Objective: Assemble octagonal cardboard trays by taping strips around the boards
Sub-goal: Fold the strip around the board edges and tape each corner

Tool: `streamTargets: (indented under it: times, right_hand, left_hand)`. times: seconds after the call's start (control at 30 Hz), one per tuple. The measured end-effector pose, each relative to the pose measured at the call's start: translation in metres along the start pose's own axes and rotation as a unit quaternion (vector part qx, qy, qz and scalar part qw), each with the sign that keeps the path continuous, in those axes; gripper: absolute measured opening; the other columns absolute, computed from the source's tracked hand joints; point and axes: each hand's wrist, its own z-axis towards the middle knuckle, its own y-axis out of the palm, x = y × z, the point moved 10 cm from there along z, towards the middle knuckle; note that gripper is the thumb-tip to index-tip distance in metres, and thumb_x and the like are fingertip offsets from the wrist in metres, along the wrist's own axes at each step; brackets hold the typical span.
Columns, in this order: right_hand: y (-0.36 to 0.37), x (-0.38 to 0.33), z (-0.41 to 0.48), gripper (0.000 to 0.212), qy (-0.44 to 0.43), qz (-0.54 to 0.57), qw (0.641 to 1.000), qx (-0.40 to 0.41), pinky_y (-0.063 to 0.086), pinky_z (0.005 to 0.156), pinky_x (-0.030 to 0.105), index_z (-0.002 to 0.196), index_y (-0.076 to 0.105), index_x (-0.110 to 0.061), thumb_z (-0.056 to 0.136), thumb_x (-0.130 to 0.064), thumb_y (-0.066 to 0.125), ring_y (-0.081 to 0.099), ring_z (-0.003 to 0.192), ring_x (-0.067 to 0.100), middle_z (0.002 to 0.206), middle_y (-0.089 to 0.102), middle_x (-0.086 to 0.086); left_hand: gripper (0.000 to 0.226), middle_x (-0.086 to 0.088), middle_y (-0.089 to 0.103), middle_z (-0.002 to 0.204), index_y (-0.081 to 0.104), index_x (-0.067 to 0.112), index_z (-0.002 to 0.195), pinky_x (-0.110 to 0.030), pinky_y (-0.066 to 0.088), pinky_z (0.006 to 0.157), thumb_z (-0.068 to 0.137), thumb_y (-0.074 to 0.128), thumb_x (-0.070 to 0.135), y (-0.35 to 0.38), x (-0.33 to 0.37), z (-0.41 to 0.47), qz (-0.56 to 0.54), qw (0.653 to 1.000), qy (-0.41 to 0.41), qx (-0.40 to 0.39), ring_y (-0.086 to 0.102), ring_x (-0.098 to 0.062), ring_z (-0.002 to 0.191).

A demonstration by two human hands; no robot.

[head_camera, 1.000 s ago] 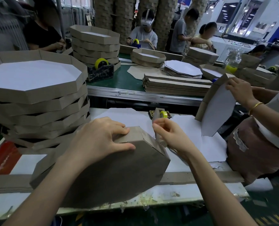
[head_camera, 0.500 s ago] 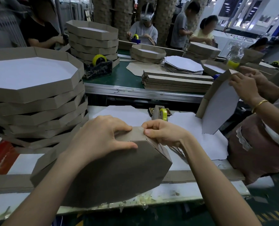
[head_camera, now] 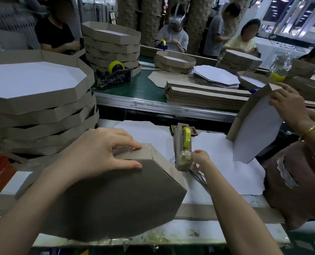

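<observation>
A brown octagonal cardboard tray stands tilted on the white table, its back toward me. My left hand grips its top edge, thumb on the back face and fingers over the taped rim strip. A little right of the tray stands a tape dispenser with a yellow roll. My right hand pinches the clear tape end at the dispenser's front.
A tall stack of finished trays stands at my left. White boards lie on the table. A person at my right holds another tray upright. Behind, a green conveyor carries strips, boards and a second dispenser.
My right hand left the tray's top corner and moved right to the dispenser, where it now pinches the tape end. My left hand keeps its hold on the tray.
</observation>
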Motion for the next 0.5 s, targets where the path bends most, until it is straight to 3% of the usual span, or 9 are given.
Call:
streamTargets:
  times: [0.13,0.27,0.33,0.4,0.5]
  right_hand:
    - [0.015,0.014,0.049,0.045,0.019,-0.072,0.997,-0.008,0.045,0.105,0.052,0.137,0.054,-0.013,0.095,-0.026,0.061,0.043,0.128,0.038,0.141,0.043,0.021]
    - [0.027,0.012,0.063,0.04,0.044,-0.124,0.991,0.001,0.043,0.098,0.039,0.134,0.053,-0.008,0.099,-0.028,0.054,0.037,0.125,0.036,0.144,0.031,0.021]
    - [0.032,0.008,0.065,0.044,0.044,-0.108,0.993,0.003,0.038,0.103,0.04,0.14,0.048,-0.003,0.1,-0.022,0.052,0.037,0.131,0.04,0.148,0.031,0.024]
    - [0.034,0.006,0.072,0.046,0.045,-0.081,0.996,0.002,0.037,0.106,0.042,0.141,0.046,-0.001,0.098,-0.016,0.051,0.037,0.136,0.039,0.147,0.038,0.025]
    - [0.025,0.012,0.075,0.034,0.068,-0.016,0.996,0.054,0.045,0.085,0.04,0.122,0.057,0.004,0.092,-0.012,0.059,0.048,0.12,0.038,0.123,0.054,0.023]
  left_hand:
    - [0.055,0.035,0.061,0.105,0.068,0.052,0.105,-0.035,0.053,0.079,0.065,0.049,0.085,0.001,-0.003,0.006,0.001,1.0,-0.005,-0.001,0.056,0.011,0.099]
    - [0.052,0.034,0.061,0.105,0.068,0.052,0.104,-0.037,0.052,0.082,0.065,0.052,0.083,0.0,-0.009,0.01,-0.006,1.0,-0.016,0.006,0.056,0.01,0.099]
    - [0.053,0.034,0.061,0.106,0.068,0.052,0.104,-0.036,0.052,0.082,0.065,0.052,0.083,0.0,-0.01,0.011,-0.003,1.0,-0.017,0.006,0.056,0.012,0.1]
    - [0.053,0.033,0.061,0.106,0.068,0.052,0.104,-0.035,0.052,0.082,0.064,0.052,0.084,-0.001,-0.01,0.013,-0.002,1.0,-0.018,0.009,0.055,0.011,0.1]
    - [0.054,0.035,0.06,0.107,0.066,0.053,0.105,-0.036,0.052,0.082,0.064,0.052,0.084,0.001,-0.012,0.014,0.001,1.0,-0.024,0.003,0.055,0.011,0.101]
